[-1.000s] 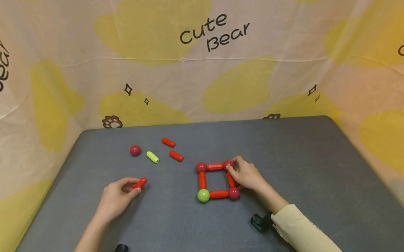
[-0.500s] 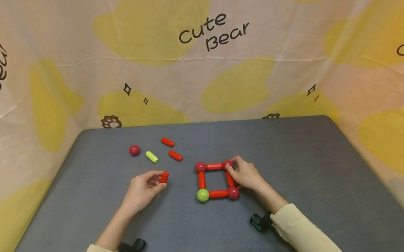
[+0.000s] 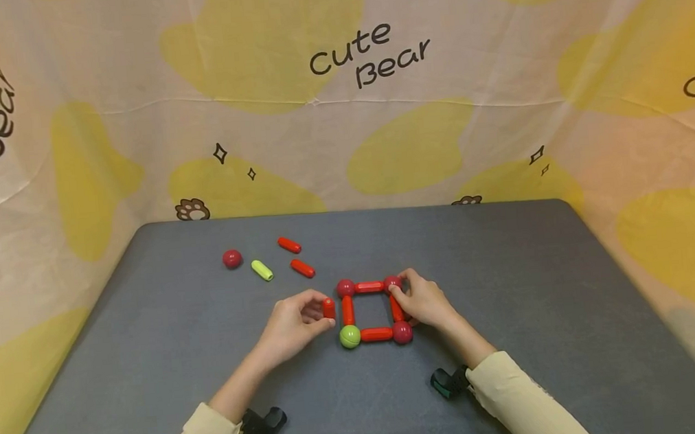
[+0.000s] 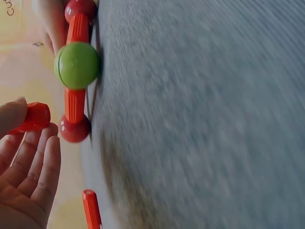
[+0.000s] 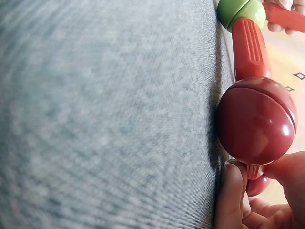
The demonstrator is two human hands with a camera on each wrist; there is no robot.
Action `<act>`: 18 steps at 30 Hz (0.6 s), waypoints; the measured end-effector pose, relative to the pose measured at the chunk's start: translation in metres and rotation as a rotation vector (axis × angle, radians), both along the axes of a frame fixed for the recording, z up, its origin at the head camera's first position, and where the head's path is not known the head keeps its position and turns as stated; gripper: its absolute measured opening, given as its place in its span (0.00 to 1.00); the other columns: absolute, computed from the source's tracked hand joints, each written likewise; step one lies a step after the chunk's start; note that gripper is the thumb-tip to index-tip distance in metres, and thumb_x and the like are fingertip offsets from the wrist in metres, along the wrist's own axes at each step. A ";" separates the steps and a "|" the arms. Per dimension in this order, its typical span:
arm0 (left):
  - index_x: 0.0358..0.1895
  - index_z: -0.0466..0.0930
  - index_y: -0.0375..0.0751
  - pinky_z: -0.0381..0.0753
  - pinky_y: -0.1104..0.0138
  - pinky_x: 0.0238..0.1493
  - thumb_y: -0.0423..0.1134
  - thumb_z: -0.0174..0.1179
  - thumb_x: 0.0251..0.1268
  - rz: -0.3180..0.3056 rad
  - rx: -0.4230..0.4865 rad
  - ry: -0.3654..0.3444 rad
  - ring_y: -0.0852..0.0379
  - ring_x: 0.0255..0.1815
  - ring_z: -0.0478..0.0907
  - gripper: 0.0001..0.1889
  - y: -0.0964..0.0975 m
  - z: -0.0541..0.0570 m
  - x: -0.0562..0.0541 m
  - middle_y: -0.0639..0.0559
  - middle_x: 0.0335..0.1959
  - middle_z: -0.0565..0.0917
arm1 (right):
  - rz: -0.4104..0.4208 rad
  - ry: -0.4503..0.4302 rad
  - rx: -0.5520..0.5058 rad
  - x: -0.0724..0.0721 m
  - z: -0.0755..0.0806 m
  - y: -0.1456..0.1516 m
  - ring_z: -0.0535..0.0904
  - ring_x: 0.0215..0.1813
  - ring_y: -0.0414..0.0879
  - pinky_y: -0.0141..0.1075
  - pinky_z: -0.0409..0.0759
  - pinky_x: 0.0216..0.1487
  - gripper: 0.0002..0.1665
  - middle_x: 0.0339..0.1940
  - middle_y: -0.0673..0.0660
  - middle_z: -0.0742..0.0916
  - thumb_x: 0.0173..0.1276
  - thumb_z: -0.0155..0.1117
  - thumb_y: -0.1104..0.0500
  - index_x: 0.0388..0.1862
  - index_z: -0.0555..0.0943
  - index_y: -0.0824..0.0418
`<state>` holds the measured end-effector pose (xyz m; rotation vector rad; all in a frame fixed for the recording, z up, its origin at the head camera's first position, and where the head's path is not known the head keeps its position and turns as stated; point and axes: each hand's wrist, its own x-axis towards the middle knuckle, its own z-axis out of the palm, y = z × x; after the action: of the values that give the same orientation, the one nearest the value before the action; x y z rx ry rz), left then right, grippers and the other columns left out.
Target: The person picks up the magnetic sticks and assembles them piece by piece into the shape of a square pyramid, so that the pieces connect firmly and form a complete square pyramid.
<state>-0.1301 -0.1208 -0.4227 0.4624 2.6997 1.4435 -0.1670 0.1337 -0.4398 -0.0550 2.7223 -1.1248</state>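
Observation:
My left hand (image 3: 295,323) pinches a short red rod (image 3: 328,308) between thumb and fingers, just left of a square of rods and balls. In the left wrist view that held rod (image 4: 37,116) points its end toward the square. Red rods form the square's sides, joined at the corners by a green ball (image 3: 350,337) at near left and red balls elsewhere, one being the near-right ball (image 3: 402,332). My right hand (image 3: 424,301) grips the right-side rod (image 3: 397,308), thumb by the far-right ball. Part of that rod is hidden by the fingers in the right wrist view.
Behind the square, toward the left, lie a loose red ball (image 3: 232,259), a yellow-green rod (image 3: 262,270) and two red rods, the nearer rod (image 3: 303,268) closest to the square. A patterned cloth (image 3: 404,150) rises beyond the grey table's (image 3: 499,245) far edge.
My left hand has moved right, carrying the red rod up to the square's left side, and the rod has turned more upright. The right hand and the square have stayed put.

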 end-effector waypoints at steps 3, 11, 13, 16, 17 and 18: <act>0.37 0.79 0.44 0.79 0.72 0.34 0.33 0.70 0.47 -0.025 0.013 0.006 0.62 0.31 0.79 0.13 0.006 0.002 0.001 0.55 0.30 0.82 | 0.001 0.000 -0.004 0.000 0.000 0.000 0.75 0.11 0.41 0.34 0.74 0.15 0.22 0.16 0.54 0.77 0.67 0.54 0.51 0.53 0.70 0.64; 0.35 0.78 0.48 0.79 0.72 0.32 0.33 0.70 0.46 -0.069 0.019 0.018 0.64 0.29 0.78 0.13 0.021 0.002 0.005 0.59 0.28 0.81 | 0.001 0.001 -0.004 0.000 0.000 0.000 0.75 0.11 0.41 0.34 0.74 0.14 0.22 0.16 0.53 0.77 0.67 0.54 0.51 0.53 0.70 0.64; 0.35 0.78 0.48 0.78 0.72 0.32 0.33 0.70 0.47 -0.092 0.008 0.022 0.65 0.29 0.78 0.12 0.023 0.001 0.006 0.59 0.27 0.80 | 0.001 0.001 -0.004 0.000 0.000 0.000 0.75 0.11 0.41 0.34 0.74 0.14 0.22 0.16 0.53 0.77 0.67 0.54 0.51 0.53 0.70 0.64; 0.35 0.77 0.48 0.78 0.73 0.31 0.33 0.70 0.47 -0.110 -0.005 0.025 0.66 0.28 0.78 0.12 0.025 0.000 0.006 0.60 0.26 0.80 | 0.001 0.003 -0.005 0.000 0.000 0.000 0.75 0.11 0.41 0.34 0.74 0.14 0.22 0.16 0.54 0.77 0.67 0.54 0.51 0.53 0.70 0.64; 0.34 0.77 0.48 0.78 0.73 0.31 0.33 0.70 0.47 -0.111 -0.010 0.028 0.66 0.28 0.77 0.12 0.025 -0.001 0.006 0.60 0.26 0.80 | -0.001 0.003 -0.006 0.000 0.000 0.000 0.75 0.11 0.41 0.34 0.74 0.14 0.22 0.16 0.54 0.77 0.67 0.54 0.51 0.53 0.70 0.64; 0.34 0.77 0.48 0.78 0.73 0.31 0.33 0.70 0.47 -0.112 -0.013 0.030 0.66 0.28 0.77 0.12 0.025 -0.001 0.006 0.60 0.26 0.80 | -0.001 0.002 -0.006 0.000 0.000 0.000 0.75 0.10 0.42 0.34 0.74 0.14 0.22 0.16 0.54 0.77 0.67 0.54 0.51 0.53 0.70 0.64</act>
<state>-0.1238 -0.0954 -0.4237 0.6275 2.6563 1.4011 -0.1666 0.1339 -0.4394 -0.0555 2.7213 -1.1342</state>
